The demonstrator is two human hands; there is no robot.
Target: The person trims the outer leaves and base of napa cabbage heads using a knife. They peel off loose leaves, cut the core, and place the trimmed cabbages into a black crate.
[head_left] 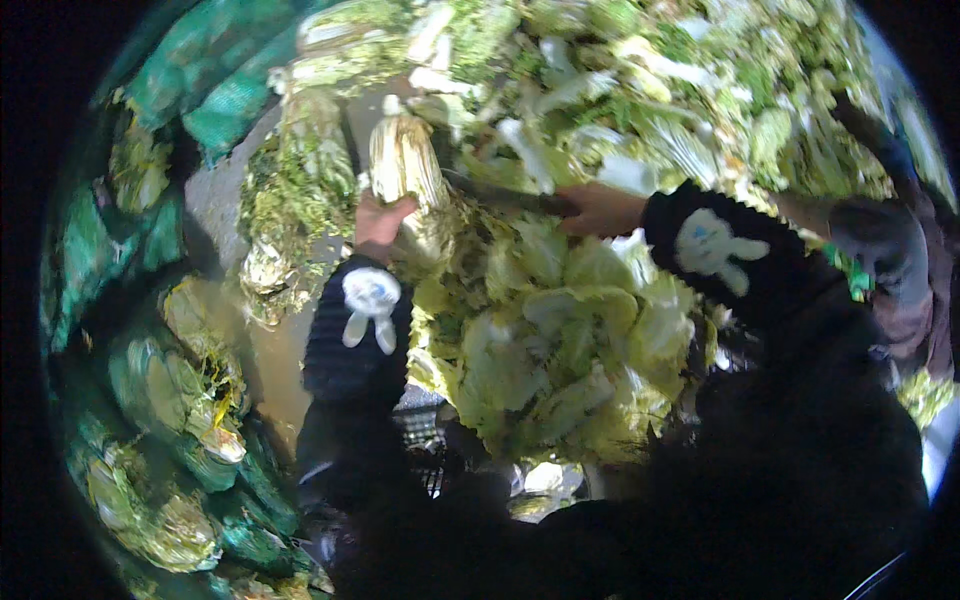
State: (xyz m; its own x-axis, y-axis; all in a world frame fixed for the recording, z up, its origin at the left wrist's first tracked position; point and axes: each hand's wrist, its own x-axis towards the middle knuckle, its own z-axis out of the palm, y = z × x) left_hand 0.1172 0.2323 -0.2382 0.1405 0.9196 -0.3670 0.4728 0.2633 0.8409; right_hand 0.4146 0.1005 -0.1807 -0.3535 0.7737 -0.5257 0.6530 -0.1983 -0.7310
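Near the middle, my left hand (382, 222) is closed on a pale napa cabbage (405, 158), whose white stem end points away from me. My right hand (604, 210) grips the handle of a knife (500, 194). Its dark blade reaches left to the cabbage's right side; whether it touches cannot be made out. Below both hands lies a heap of loose green cabbage leaves (545, 350). Another whole napa cabbage (310, 160) lies left of the held one. Both my dark sleeves carry white rabbit shapes.
Trimmed leaves (670, 110) pile up across the far right. Green mesh sacks (220, 100) and cabbages in mesh (165, 395) line the left side. At the right edge, another person's sleeved arm (880, 245) reaches in. A crate with a grid wall (425, 435) shows under the leaves.
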